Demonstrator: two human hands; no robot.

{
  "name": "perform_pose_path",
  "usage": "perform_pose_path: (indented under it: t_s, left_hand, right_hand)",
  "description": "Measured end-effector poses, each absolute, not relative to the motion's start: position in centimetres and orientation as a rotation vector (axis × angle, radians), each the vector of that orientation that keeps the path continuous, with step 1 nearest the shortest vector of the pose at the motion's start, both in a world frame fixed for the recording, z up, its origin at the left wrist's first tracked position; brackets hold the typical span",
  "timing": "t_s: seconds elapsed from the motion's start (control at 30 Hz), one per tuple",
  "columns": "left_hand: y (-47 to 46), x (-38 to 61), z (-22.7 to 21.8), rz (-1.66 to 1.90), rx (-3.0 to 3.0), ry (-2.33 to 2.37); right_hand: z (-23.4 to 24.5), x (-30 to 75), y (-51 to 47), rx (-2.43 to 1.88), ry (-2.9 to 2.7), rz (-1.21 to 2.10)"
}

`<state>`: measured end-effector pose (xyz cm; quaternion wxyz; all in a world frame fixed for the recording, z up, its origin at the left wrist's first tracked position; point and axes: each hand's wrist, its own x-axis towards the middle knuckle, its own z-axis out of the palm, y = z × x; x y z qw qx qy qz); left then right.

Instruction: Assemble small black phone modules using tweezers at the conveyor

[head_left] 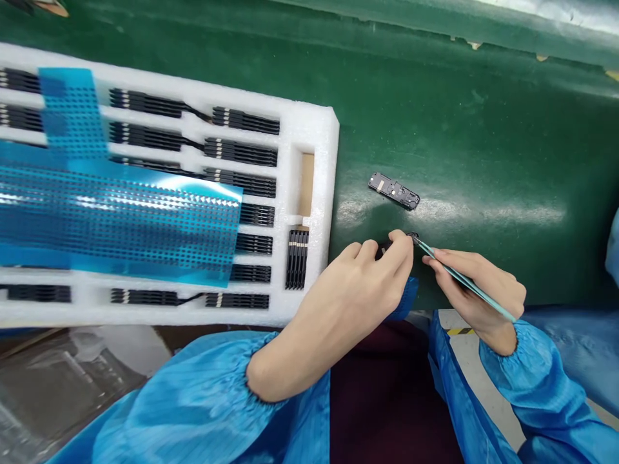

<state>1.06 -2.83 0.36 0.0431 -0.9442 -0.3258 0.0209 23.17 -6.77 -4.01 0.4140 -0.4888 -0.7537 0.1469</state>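
Note:
Between the fingers of my left hand (360, 280) is a small black electronic part (412, 236), mostly hidden by the fingers. My right hand (476, 287) is closed around light-green tweezers (467, 281), whose tips meet the right end of that part. A second, similar black module (394, 191) with a beige strip lies on the green table (464, 142), just beyond my hands. Under my left hand, some blue film (407, 299) shows near the table's front edge.
On the left stands a white foam tray (312, 122) with rows of black parts (242, 152) in its slots. Perforated blue film sheets (120, 219) lie across it. Below the tray is clear plastic packaging (72, 386). Another blue-clothed shape (613, 248) shows at the right edge.

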Motion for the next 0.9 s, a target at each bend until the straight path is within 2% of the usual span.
perform_pose_path:
  t_s: [0.47, 0.73, 0.9]
  left_hand:
    - [-3.5, 0.3, -0.2, -0.098, -2.959, -1.109]
    - [-2.5, -1.4, 0.4, -0.731, -3.120, -1.702]
    - [-2.7, -2.6, 1.2, -0.960, -3.311, -1.982]
  right_hand:
    - [-4.4, 22.8, -6.7, -1.225, -1.868, 0.354]
    - [-4.1, 23.2, -6.8, -1.320, -1.776, 0.111]
    - [-2.8, 21.6, -4.9, -1.273, -2.106, 0.152]
